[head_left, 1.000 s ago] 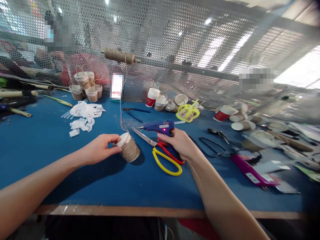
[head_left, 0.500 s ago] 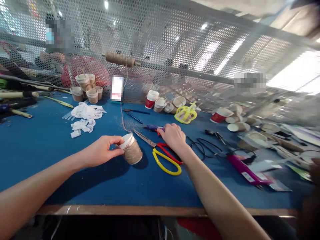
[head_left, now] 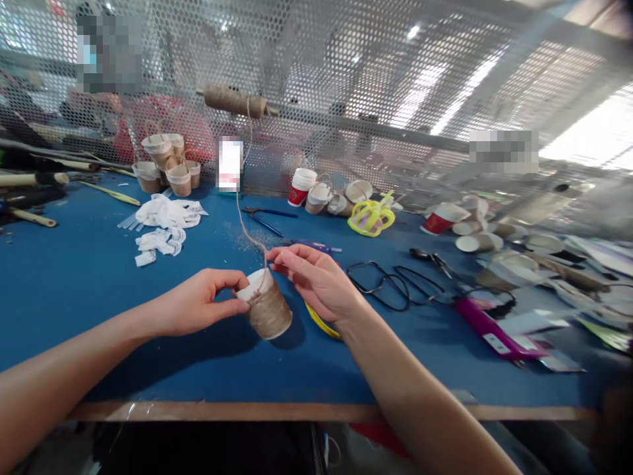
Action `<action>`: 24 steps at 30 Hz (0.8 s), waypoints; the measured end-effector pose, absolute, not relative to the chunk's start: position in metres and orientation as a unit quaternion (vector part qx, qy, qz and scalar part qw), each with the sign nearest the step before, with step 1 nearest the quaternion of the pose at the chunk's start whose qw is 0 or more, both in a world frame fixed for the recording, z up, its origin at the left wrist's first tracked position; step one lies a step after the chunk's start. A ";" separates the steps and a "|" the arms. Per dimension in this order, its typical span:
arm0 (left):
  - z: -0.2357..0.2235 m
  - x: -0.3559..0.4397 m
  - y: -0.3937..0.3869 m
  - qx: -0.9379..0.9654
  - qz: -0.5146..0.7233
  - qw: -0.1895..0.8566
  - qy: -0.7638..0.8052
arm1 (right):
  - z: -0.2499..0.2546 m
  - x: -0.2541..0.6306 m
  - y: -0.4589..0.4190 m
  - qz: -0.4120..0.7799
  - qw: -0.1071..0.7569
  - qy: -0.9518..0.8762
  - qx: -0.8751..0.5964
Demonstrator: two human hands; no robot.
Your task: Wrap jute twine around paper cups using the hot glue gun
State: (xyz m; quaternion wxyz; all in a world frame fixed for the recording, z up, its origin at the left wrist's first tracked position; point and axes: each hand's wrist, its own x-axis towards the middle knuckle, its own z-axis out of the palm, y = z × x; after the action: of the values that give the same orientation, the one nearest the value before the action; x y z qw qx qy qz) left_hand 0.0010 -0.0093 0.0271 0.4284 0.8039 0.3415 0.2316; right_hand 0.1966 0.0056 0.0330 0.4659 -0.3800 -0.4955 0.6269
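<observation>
My left hand grips a paper cup wrapped in brown twine, tilted above the blue table. My right hand is beside the cup's white end, its fingertips pinching the twine strand that runs up to a twine spool on the mesh screen. The blue glue gun lies on the table just behind my right hand. Yellow-and-red scissors lie mostly hidden under that hand.
Twine-wrapped cups stand at the back left, near white scraps. Red and white paper cups, a yellow crown shape, black cables, pliers and a purple tool crowd the right. A person sits behind the mesh.
My right hand set the glue gun down on the table, then came back to the cup and took the twine strand. My left hand kept hold of the cup.
</observation>
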 end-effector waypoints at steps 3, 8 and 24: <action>0.027 0.002 -0.008 0.790 0.238 0.441 0.353 | 0.031 0.199 0.005 0.586 0.463 -0.525 -0.408; 0.029 0.004 -0.010 0.811 0.217 0.429 0.334 | 0.024 0.196 0.010 0.593 0.356 -0.561 -0.454; 0.026 0.003 -0.006 0.767 0.242 0.473 0.360 | 0.029 0.195 -0.003 0.633 0.470 -0.499 -0.361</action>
State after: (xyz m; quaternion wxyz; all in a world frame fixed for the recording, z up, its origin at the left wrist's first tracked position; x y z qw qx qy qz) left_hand 0.0030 -0.0058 0.0258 0.4731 0.7669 0.3596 0.2424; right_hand 0.1954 -0.0030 0.0287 0.4695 -0.3611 -0.4990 0.6325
